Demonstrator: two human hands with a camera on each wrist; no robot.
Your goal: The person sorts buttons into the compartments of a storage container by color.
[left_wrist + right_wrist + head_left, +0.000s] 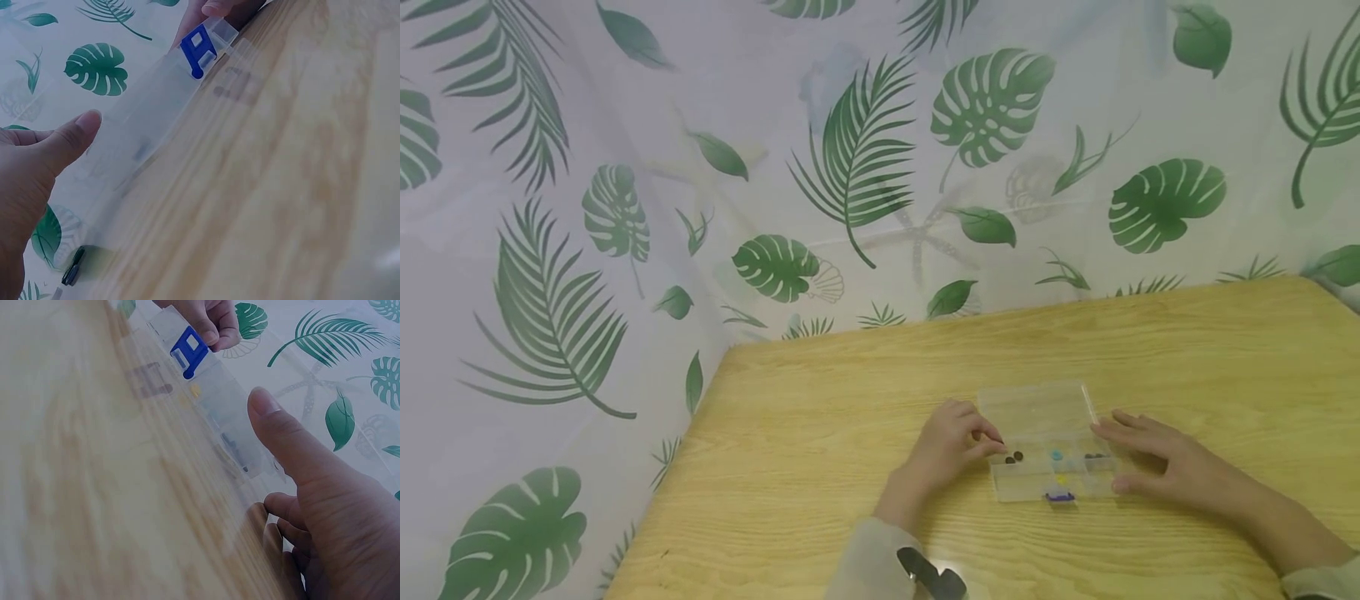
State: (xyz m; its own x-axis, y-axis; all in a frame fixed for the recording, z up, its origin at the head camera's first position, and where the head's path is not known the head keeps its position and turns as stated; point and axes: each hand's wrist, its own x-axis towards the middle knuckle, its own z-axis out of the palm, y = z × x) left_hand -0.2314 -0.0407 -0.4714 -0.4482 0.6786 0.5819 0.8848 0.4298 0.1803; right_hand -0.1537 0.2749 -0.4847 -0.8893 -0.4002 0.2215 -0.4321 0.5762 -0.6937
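Note:
A clear plastic compartment box lies on the table with its lid raised at the back. A blue-purple latch is on its front side. Small dark round pieces lie in its left part, a light-blue piece and a yellow piece in the middle, dark pieces at the right. At the box's left end my left hand pinches a small dark piece, mostly hidden by thumb and forefinger. My right hand rests by the right end, fingers extended at the lid's edge, thumb nearer the front.
The wooden table extends around the box on all sides. Behind and to the left hangs a white cloth printed with green leaves. A dark strap is on the left sleeve.

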